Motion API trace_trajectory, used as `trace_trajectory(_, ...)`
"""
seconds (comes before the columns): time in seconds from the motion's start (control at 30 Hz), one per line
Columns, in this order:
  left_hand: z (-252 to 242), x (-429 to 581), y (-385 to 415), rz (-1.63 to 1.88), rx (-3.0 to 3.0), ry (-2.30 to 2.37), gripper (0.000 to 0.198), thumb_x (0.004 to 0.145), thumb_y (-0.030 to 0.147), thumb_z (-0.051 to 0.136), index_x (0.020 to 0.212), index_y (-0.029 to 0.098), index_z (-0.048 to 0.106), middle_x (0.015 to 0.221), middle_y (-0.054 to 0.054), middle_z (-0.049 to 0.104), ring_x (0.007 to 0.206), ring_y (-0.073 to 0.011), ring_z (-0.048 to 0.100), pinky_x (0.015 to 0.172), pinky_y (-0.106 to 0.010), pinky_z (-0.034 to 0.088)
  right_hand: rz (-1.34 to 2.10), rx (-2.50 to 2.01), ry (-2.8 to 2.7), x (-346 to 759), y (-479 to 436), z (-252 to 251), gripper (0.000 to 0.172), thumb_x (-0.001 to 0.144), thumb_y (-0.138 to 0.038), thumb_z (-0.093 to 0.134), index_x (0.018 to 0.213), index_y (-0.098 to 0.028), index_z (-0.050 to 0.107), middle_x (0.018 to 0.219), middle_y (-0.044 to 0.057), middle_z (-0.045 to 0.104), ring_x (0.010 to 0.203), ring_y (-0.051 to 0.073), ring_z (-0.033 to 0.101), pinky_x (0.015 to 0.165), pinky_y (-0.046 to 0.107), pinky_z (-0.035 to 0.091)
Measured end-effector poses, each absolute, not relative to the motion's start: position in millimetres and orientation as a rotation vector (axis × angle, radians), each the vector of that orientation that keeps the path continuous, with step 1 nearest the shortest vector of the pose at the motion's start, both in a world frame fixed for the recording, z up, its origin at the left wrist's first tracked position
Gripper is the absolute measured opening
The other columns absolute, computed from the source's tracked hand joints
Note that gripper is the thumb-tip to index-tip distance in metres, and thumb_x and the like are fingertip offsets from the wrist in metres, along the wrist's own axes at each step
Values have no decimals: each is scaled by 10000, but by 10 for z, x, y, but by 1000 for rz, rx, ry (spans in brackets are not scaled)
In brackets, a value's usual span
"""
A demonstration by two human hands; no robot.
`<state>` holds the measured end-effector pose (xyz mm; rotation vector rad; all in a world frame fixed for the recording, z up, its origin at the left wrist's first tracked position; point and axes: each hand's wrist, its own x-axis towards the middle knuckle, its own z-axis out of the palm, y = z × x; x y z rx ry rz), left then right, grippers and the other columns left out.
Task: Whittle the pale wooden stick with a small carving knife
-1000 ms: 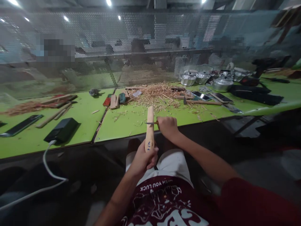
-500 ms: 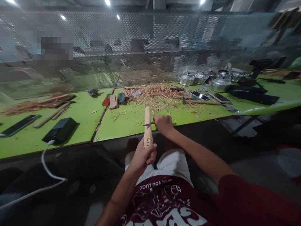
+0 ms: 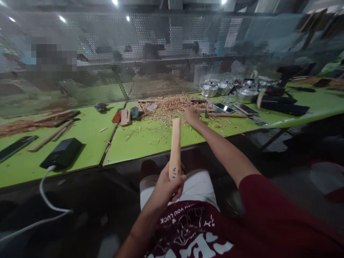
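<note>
My left hand (image 3: 170, 183) is closed round the lower end of a pale wooden stick (image 3: 176, 141), which stands nearly upright over my lap and carries blue marks near my grip. My right hand (image 3: 191, 115) is stretched forward over the green table (image 3: 150, 139), past the stick's top and beside the pile of wood shavings (image 3: 168, 105). It looks closed in a fist and is slightly blurred. The small knife it held a moment ago is hidden behind it.
A hammer (image 3: 227, 115) and phones (image 3: 224, 107) lie right of the shavings, with metal pots (image 3: 211, 89) behind. At left are a black power bank (image 3: 61, 153) with a white cable (image 3: 45, 200), another phone and wood strips. A perforated screen (image 3: 134, 53) backs the table.
My right hand has swept forward from the stick's side, out over the table towards the shavings. The left hand tilted the stick slightly right. The view shifted a little.
</note>
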<state>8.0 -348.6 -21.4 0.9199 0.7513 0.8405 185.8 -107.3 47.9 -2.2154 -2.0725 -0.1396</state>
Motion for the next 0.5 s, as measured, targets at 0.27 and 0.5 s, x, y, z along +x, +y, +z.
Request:
trace_trajectory(0.27,-374,10,-3206,950,898,828,427,784,330,770,1045,220,450,518,115,517,320,-51,363,333,-155,209,-228,-2024,-2200,1803,-1929,236,323,1010,-267,516,1081,-208,826,1079,126,794,1003,244,730,787,276,464)
trace_trajectory(0.5,-382,93,-3243,967,896,849,426,788,340,767,996,237,410,509,121,513,321,-53,363,342,-156,208,-148,-1876,-2500,1614,-2447,25,378,999,-160,434,1114,-194,792,1003,150,793,946,271,744,725,313,486)
